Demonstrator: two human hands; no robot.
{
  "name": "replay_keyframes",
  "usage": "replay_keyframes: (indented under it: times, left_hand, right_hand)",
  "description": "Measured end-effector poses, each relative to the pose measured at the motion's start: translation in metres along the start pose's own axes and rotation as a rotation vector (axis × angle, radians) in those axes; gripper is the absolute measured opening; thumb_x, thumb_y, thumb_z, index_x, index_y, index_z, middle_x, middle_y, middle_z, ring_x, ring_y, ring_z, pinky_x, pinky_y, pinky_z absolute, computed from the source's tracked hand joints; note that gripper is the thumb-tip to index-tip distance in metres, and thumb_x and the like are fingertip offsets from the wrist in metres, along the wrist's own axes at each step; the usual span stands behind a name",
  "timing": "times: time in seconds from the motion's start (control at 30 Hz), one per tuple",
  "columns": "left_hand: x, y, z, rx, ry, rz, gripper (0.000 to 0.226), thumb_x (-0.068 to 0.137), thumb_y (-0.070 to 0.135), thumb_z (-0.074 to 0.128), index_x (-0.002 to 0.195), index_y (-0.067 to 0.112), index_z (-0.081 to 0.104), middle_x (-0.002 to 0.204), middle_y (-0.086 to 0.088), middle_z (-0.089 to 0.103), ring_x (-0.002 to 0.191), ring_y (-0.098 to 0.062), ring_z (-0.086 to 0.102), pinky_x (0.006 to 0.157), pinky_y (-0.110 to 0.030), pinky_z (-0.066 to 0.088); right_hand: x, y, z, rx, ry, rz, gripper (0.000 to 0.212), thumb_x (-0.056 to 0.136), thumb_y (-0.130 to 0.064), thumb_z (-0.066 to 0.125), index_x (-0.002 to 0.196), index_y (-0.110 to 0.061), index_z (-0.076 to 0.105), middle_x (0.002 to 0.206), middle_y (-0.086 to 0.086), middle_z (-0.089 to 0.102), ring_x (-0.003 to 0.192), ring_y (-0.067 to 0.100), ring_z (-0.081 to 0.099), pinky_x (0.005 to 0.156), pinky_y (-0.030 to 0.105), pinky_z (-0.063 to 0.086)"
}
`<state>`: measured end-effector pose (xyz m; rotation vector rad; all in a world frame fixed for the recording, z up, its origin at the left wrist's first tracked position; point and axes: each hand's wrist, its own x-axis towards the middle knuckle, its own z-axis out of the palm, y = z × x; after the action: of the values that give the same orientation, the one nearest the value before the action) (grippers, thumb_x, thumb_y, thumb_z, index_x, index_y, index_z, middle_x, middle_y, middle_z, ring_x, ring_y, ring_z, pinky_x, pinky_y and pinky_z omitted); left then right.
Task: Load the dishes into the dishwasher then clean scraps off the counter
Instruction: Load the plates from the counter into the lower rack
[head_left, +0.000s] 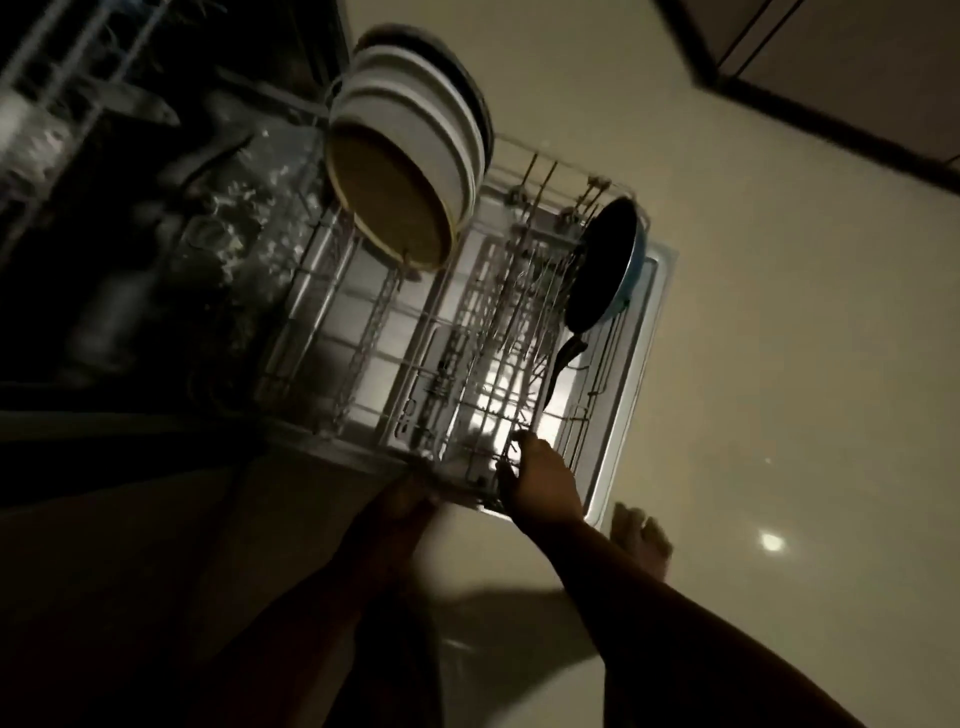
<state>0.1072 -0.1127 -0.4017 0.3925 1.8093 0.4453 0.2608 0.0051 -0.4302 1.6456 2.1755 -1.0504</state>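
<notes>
The lower rack (457, 332) of the dishwasher stands pulled out over the open door (628, 395), loaded at its far end. A row of plates (415, 150) stands on edge at the far left corner, well beyond the fingers, with a brown-faced plate nearest the viewer and white ones behind it. A dark frying pan (608, 265) with a blue rim leans on edge at the far right side, its handle pointing back toward the fingers. The middle rows of the rack appear empty.

The right hand (540, 483) rests on the near front rail of the rack, fingers curled over the wire and pressed together. The left hand (400, 504) sits just to the left of it at the same rail, in deep shadow; whether its fingers grip the wire or only touch it cannot be told. A bare foot (641, 535) stands on the pale floor (779, 312) just right of the right hand.

Judgement: loading looks largely done and the step in hand is moving the rack, probably sliding it home. To do this well, push evenly with both hands so the rack runs straight, go slowly so the upright plates do not knock together, and check that the pan handle clears the opening. Lighting is poor and the frame blurred; the dishwasher interior (156, 208) beyond the rack is not readable.
</notes>
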Motion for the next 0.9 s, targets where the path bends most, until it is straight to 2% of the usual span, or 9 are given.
replay_keyframes:
  times: [0.07,0.13,0.27,0.33,0.4,0.5,0.63,0.83,0.9]
  left_hand:
    - [0.012,-0.007,0.023,-0.147,0.005,-0.119,0.038,0.090,0.037,0.061,0.124,0.020,0.058,0.131,-0.003,0.056,0.109,-0.018,0.055,0.091,-0.030,0.044]
    - [0.021,-0.006,0.055,-0.306,0.051,-0.226,0.025,0.092,0.036,0.058,0.108,0.018,0.065,0.120,-0.015,0.064,0.099,-0.024,0.060,0.083,-0.036,0.048]
    - [0.024,0.033,0.132,-0.833,0.086,-0.422,0.030,0.093,0.041,0.052,0.102,0.016,0.067,0.094,-0.007,0.070,0.081,-0.019,0.064,0.065,-0.029,0.044]
    - [0.023,0.049,0.165,-0.951,0.082,-0.424,0.033,0.092,0.044,0.052,0.097,0.016,0.068,0.086,-0.008,0.070,0.076,-0.019,0.064,0.065,-0.029,0.045]
    - [0.018,0.065,0.191,-1.081,0.124,-0.416,0.031,0.091,0.041,0.054,0.086,0.013,0.065,0.073,-0.006,0.068,0.068,-0.018,0.063,0.061,-0.028,0.047]
    - [0.016,0.086,0.218,-1.248,0.168,-0.433,0.033,0.095,0.037,0.049,0.075,0.013,0.058,0.061,-0.004,0.062,0.059,-0.020,0.059,0.061,-0.030,0.046]
    - [0.018,0.106,0.233,-1.365,0.167,-0.439,0.042,0.099,0.046,0.038,0.076,0.014,0.054,0.073,-0.006,0.057,0.066,-0.021,0.052,0.063,-0.031,0.040]
    - [0.046,0.102,0.241,-1.564,0.226,-0.362,0.048,0.098,0.050,0.037,0.092,0.008,0.059,0.091,-0.010,0.061,0.079,-0.023,0.056,0.069,-0.032,0.045]
    - [0.051,0.096,0.253,-1.674,0.218,-0.325,0.042,0.098,0.048,0.040,0.088,0.011,0.059,0.082,-0.007,0.060,0.066,-0.019,0.058,0.066,-0.030,0.044]
  right_hand:
    - [-0.001,0.009,0.010,0.019,-0.048,-0.066,0.045,0.090,-0.036,0.055,0.132,-0.023,0.045,0.126,0.003,0.055,0.117,0.025,0.052,0.091,0.037,0.043]
    - [-0.001,0.021,0.009,0.048,-0.089,-0.214,0.047,0.090,-0.036,0.056,0.133,-0.023,0.047,0.126,0.003,0.056,0.118,0.025,0.053,0.093,0.037,0.045]
    - [0.002,0.059,-0.042,0.208,-0.194,-0.415,0.044,0.090,-0.039,0.056,0.125,-0.013,0.055,0.121,0.009,0.061,0.112,0.025,0.055,0.090,0.035,0.044]
    - [0.007,0.087,-0.078,0.207,-0.207,-0.457,0.038,0.092,-0.031,0.058,0.123,-0.011,0.055,0.119,0.009,0.061,0.108,0.024,0.055,0.084,0.026,0.041]
    - [0.015,0.116,-0.112,0.128,-0.209,-0.432,0.039,0.093,-0.029,0.056,0.130,-0.017,0.049,0.123,0.004,0.059,0.109,0.022,0.056,0.086,0.028,0.041]
    - [0.031,0.148,-0.153,0.020,-0.194,-0.402,0.046,0.092,-0.041,0.056,0.131,-0.019,0.048,0.123,-0.001,0.059,0.110,0.018,0.058,0.087,0.027,0.042]
    - [0.045,0.167,-0.174,-0.075,-0.240,-0.366,0.056,0.091,-0.055,0.050,0.136,-0.023,0.043,0.128,-0.002,0.057,0.116,0.015,0.054,0.092,0.026,0.040]
    - [0.085,0.175,-0.147,-0.160,-0.316,-0.296,0.059,0.091,-0.061,0.042,0.136,-0.023,0.041,0.127,0.000,0.056,0.114,0.019,0.056,0.091,0.029,0.043]
    - [0.102,0.181,-0.139,-0.136,-0.319,-0.260,0.056,0.092,-0.060,0.040,0.133,-0.021,0.041,0.124,0.002,0.058,0.111,0.021,0.057,0.090,0.031,0.044]
